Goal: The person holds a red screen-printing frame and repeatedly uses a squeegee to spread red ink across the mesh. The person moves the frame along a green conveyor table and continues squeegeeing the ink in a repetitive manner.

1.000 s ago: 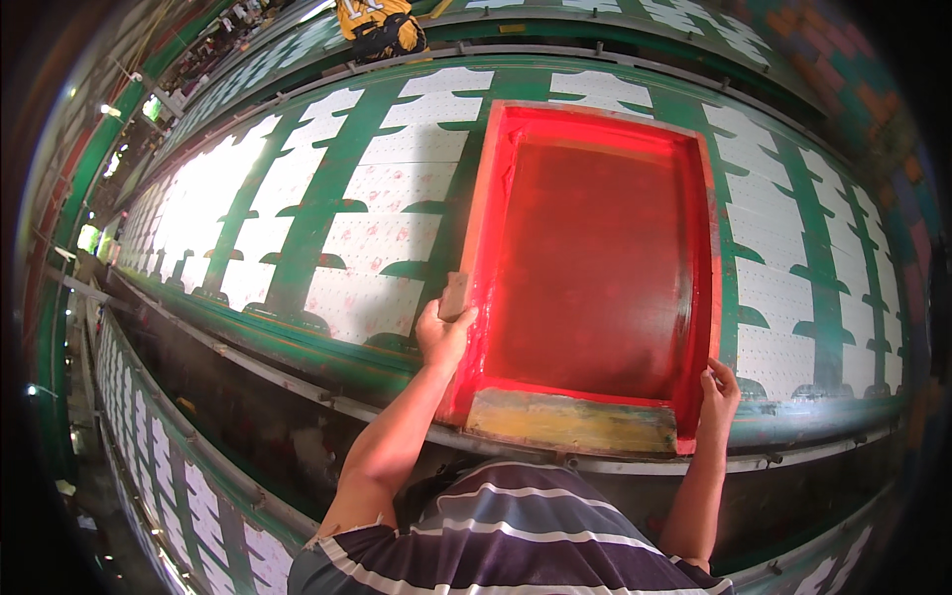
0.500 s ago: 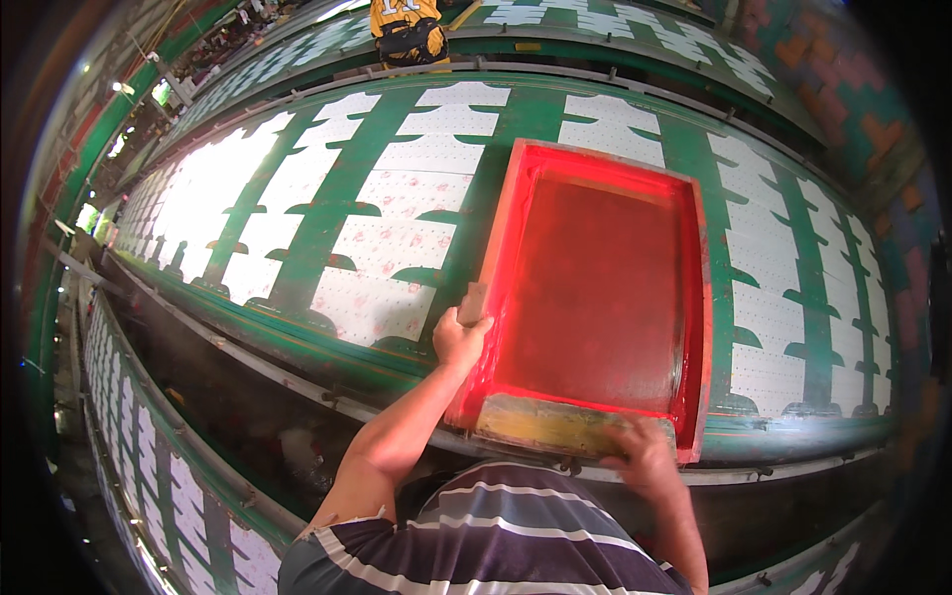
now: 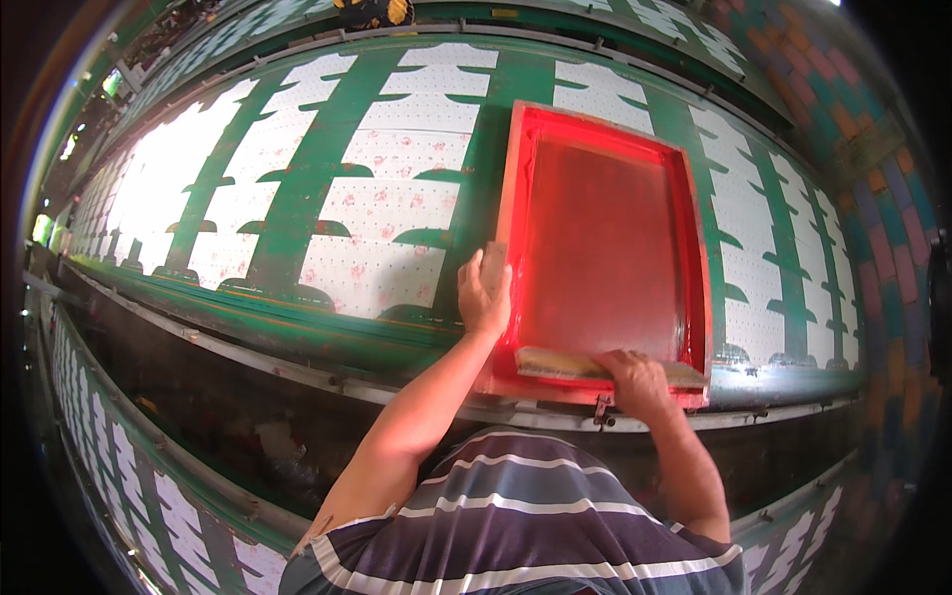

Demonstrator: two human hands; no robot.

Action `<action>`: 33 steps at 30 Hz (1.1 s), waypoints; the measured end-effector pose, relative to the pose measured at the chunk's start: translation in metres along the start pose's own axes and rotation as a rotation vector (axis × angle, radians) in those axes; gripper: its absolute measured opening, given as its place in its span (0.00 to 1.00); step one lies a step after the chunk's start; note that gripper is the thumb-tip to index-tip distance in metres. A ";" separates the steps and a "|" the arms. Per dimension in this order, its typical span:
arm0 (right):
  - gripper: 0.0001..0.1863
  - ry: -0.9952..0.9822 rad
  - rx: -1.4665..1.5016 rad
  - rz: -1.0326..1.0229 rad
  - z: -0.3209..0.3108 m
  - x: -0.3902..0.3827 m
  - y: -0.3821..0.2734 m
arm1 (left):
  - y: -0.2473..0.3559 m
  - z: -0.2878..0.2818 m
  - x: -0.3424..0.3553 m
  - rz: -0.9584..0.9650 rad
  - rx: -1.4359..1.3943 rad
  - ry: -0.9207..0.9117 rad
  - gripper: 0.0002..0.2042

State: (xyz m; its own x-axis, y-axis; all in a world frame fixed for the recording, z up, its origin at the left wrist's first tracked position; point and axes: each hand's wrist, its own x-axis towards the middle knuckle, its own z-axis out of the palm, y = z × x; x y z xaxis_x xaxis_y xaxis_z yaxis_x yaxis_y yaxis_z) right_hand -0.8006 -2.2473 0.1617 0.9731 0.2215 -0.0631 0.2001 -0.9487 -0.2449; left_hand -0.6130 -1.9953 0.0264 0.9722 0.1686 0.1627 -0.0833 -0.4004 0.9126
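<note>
Frame with red inner walls (image 3: pixel 605 139) is set on the green worktop (image 3: pixel 481 178), its left side beside the left hand (image 3: pixel 486 290) and its near end beneath the right hand (image 3: pixel 638 382). Inside that end, a yellowish wooden bar (image 3: pixel 555 364) is laid crosswise and is gripped from above by the right hand, fingers curled over its far side; the thumb is hidden. Dark-red mesh (image 3: pixel 605 248) is stretched ahead of this hand. By the left hand, fingers partly extended, a small wooden block (image 3: pixel 494 260) on the frame's outer side is touched; whether it is squeezed cannot be told. Should the bar be pressed unevenly, as a one-handed, slightly off-centre hold might cause, it could be twisted and the mesh streaked; should the left hand slip, the frame might be knocked askew. Room for the right hand seems limited by the frame's wall to its right and by a metal rail (image 3: pixel 783 412) behind it, where a bracket (image 3: pixel 603 410) is fixed. Leftward and ahead of the left hand, only a narrow green strip is found before white pieces (image 3: pixel 392 203), partly printed with pale red, are reached.
</note>
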 end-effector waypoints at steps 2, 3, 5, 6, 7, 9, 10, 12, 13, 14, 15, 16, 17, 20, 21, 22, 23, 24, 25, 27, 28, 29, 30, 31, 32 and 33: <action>0.26 -0.101 0.020 0.108 -0.009 0.004 0.004 | 0.001 0.000 0.001 0.037 -0.012 0.012 0.34; 0.24 -0.102 0.052 0.100 -0.014 0.002 0.004 | 0.001 -0.001 0.002 0.022 0.008 -0.026 0.34; 0.25 -0.108 0.050 0.112 -0.016 -0.004 -0.001 | 0.000 -0.001 0.003 0.063 0.010 -0.027 0.34; 0.26 -0.103 0.054 0.113 -0.015 -0.008 -0.006 | -0.001 -0.002 0.003 0.065 0.021 -0.037 0.33; 0.26 -0.116 0.047 0.142 -0.012 -0.012 -0.012 | -0.001 -0.002 0.003 0.103 0.018 -0.034 0.34; 0.26 -0.073 0.037 0.135 -0.003 -0.019 -0.023 | -0.002 -0.002 0.001 0.056 -0.017 -0.041 0.34; 0.26 -0.050 0.031 0.134 0.001 -0.021 -0.027 | -0.003 -0.002 0.001 0.019 -0.033 -0.056 0.34; 0.27 0.015 -0.001 0.102 0.009 -0.024 -0.034 | -0.005 -0.001 0.001 0.045 -0.054 -0.022 0.34; 0.28 0.053 -0.009 0.084 0.012 -0.025 -0.037 | -0.006 0.000 0.002 0.045 -0.061 -0.019 0.34; 0.28 0.091 -0.017 0.072 0.015 -0.026 -0.038 | -0.007 0.001 0.002 0.046 -0.068 -0.020 0.34; 0.29 0.118 -0.018 0.058 0.019 -0.026 -0.038 | -0.007 0.002 0.002 0.052 -0.086 -0.010 0.34; 0.28 0.138 -0.034 0.053 0.022 -0.025 -0.038 | -0.008 0.003 0.004 0.052 -0.107 -0.014 0.35; 0.28 0.161 -0.051 0.049 0.026 -0.022 -0.036 | -0.009 0.004 0.004 0.059 -0.132 -0.015 0.36; 0.27 0.227 -0.119 0.017 0.034 -0.004 -0.020 | -0.010 0.003 0.004 0.031 -0.180 -0.027 0.38; 0.26 0.242 -0.132 0.002 0.036 0.006 -0.012 | -0.010 0.002 0.003 0.020 -0.175 -0.039 0.39; 0.26 0.248 -0.158 0.001 0.037 0.017 -0.003 | -0.010 0.001 0.003 0.017 -0.175 -0.045 0.39; 0.26 0.248 -0.173 0.004 0.038 0.031 0.007 | -0.010 0.000 0.003 0.021 -0.181 -0.047 0.40; 0.26 0.258 -0.173 -0.004 0.038 0.045 0.018 | -0.009 0.000 0.002 0.011 -0.185 -0.052 0.40; 0.27 0.251 -0.170 0.008 0.037 0.060 0.030 | -0.008 -0.001 0.002 0.000 -0.185 -0.065 0.40; 0.31 0.266 -0.134 0.013 0.033 0.098 0.054 | -0.007 -0.003 0.001 0.001 -0.193 -0.063 0.38; 0.30 0.247 -0.140 0.031 0.030 0.117 0.067 | -0.006 -0.003 0.001 0.008 -0.178 -0.062 0.37; 0.30 0.227 -0.144 0.050 0.027 0.136 0.080 | -0.005 -0.004 0.001 0.007 -0.167 -0.067 0.36; 0.29 0.231 -0.140 0.050 0.025 0.154 0.092 | -0.004 -0.004 0.000 0.001 -0.149 -0.068 0.35; 0.29 0.207 -0.153 0.077 0.021 0.174 0.105 | -0.003 -0.005 -0.001 0.021 -0.138 -0.058 0.34; 0.28 0.209 -0.157 0.081 0.018 0.194 0.118 | -0.001 -0.005 -0.001 0.033 -0.112 -0.053 0.33; 0.28 0.197 -0.162 0.097 0.014 0.214 0.129 | 0.001 -0.006 -0.002 0.030 -0.111 -0.057 0.32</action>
State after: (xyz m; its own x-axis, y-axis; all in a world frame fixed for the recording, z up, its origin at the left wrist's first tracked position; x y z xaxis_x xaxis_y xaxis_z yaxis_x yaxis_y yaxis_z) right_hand -0.5679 -2.3193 0.1029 0.9889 0.0947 0.1146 0.1050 -0.9906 -0.0879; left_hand -0.6160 -1.9909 0.0294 0.9794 0.1054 0.1720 -0.1333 -0.3017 0.9440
